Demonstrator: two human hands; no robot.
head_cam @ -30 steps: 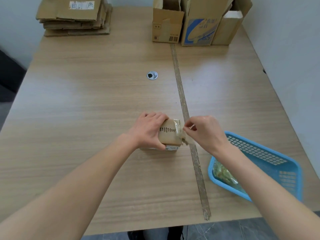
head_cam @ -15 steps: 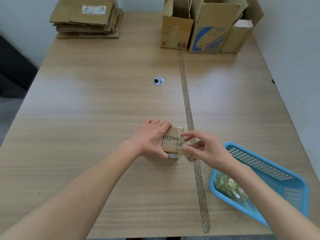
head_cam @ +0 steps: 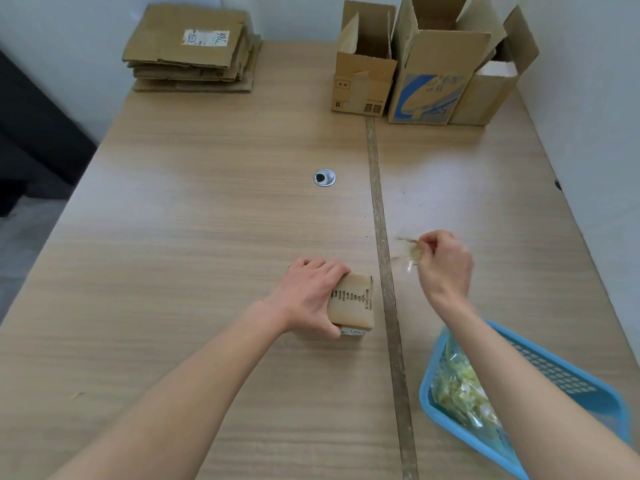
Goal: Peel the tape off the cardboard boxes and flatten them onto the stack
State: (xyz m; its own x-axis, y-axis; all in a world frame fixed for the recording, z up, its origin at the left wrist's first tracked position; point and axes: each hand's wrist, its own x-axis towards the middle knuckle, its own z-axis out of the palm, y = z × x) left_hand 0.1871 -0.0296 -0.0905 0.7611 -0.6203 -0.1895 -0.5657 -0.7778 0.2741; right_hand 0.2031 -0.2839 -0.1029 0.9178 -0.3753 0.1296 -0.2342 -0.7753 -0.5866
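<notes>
My left hand (head_cam: 310, 296) grips a small cardboard box (head_cam: 353, 304) against the table (head_cam: 207, 220), fingers curled over its far edge and thumb under the near side, so the box sits low in the middle of the table just left of the seam strip (head_cam: 379, 216). My right hand (head_cam: 445, 261) is held off to the right of that strip, well apart from the box, its fingertips pinching a crumpled strip of clear tape (head_cam: 410, 252) that hangs free of any cardboard. I judge this piece of tape to be off the box; whether more tape clings to its hidden sides I cannot tell. The box itself is not yet flattened. At the far left corner lies the stack (head_cam: 194, 50) of flattened cardboard, several sheets deep, so part of the job looks done. At the far right stand three upright boxes (head_cam: 433, 77) with their flaps open, which I take to be waiting their turn. Near my right forearm sits a blue basket (head_cam: 561, 375) holding a wad of crumpled clear tape, likely where this strip belongs. What remains, as I read it: drop the tape, collapse this small box, carry it to the stack, then work through the three standing ones.
</notes>
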